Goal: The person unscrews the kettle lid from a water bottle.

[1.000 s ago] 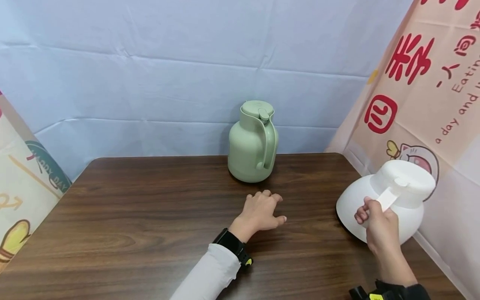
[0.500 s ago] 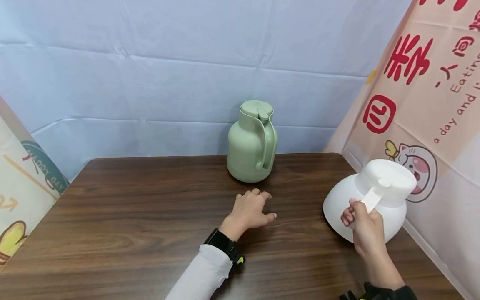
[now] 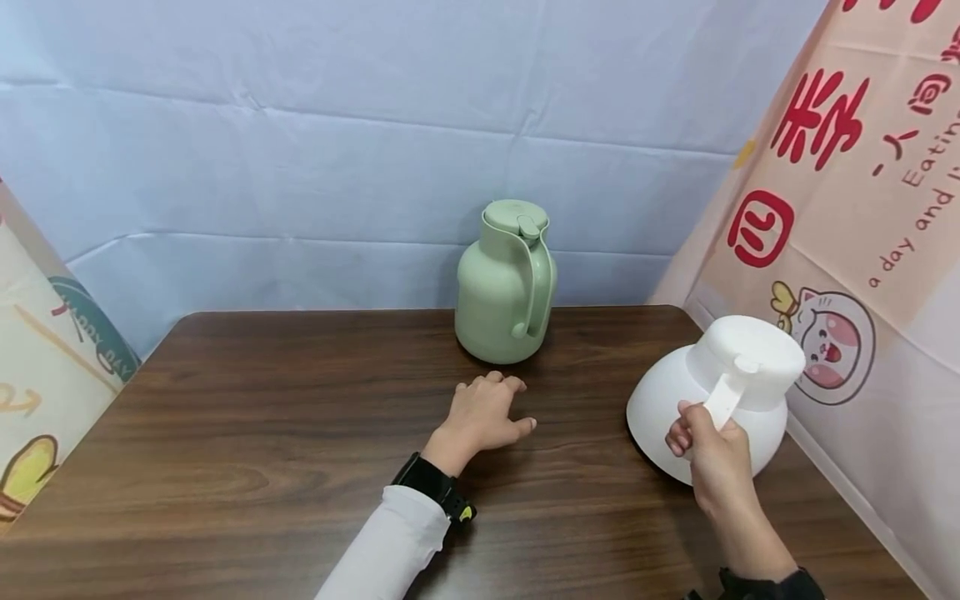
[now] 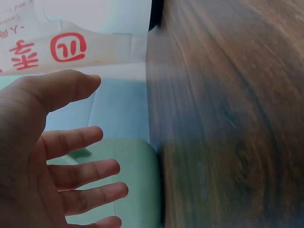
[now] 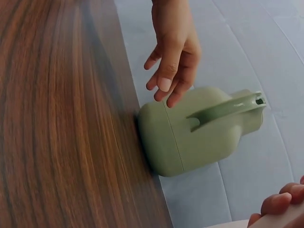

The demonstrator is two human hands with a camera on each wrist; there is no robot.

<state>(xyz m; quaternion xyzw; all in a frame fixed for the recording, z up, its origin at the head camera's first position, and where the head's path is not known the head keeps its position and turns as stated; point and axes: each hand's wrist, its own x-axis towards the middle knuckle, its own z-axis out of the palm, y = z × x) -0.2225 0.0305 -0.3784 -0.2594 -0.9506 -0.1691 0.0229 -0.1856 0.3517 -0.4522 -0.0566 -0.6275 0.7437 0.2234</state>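
Note:
A white thermos jug is at the table's right side, its rounded body low at the tabletop. My right hand grips its handle, and the curled fingers show at the lower right corner of the right wrist view. Toward the back edge stands a green thermos jug, upright, its handle turned to the front right. In front of it my left hand hovers over the wood with fingers spread, holding nothing. The left wrist view shows this palm beside the green jug.
Dark wood tabletop stretches across the front and left. Behind it hangs a pale blue cloth. A printed curtain with red characters borders the right side, and another patterned cloth is at the left.
The right hand has drawn the white jug leftward over the table. My left hand has drifted a little left, fingers still spread. The green jug stays in place.

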